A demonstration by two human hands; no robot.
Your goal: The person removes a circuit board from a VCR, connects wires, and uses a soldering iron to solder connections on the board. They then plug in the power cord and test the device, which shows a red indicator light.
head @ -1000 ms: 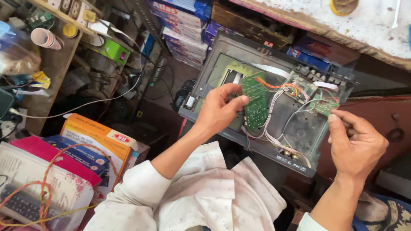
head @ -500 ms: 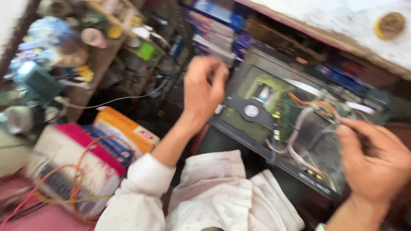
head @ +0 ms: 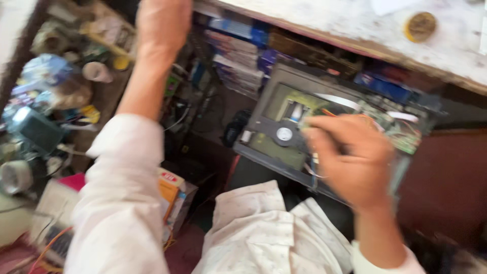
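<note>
Since half a second ago, we see the left hand (head: 162,23) rise off the opened player (head: 309,132) to the far left, arm stretched toward the cluttered shelf (head: 61,86); its grip is cut off by the frame, so we cannot tell its state. Our right hand (head: 350,160) now hovers over the player's middle, fingers curled narrow around thin wires (head: 310,170). Flat, grey and rectangular, the player shows a green circuit board (head: 406,134) at its right.
</note>
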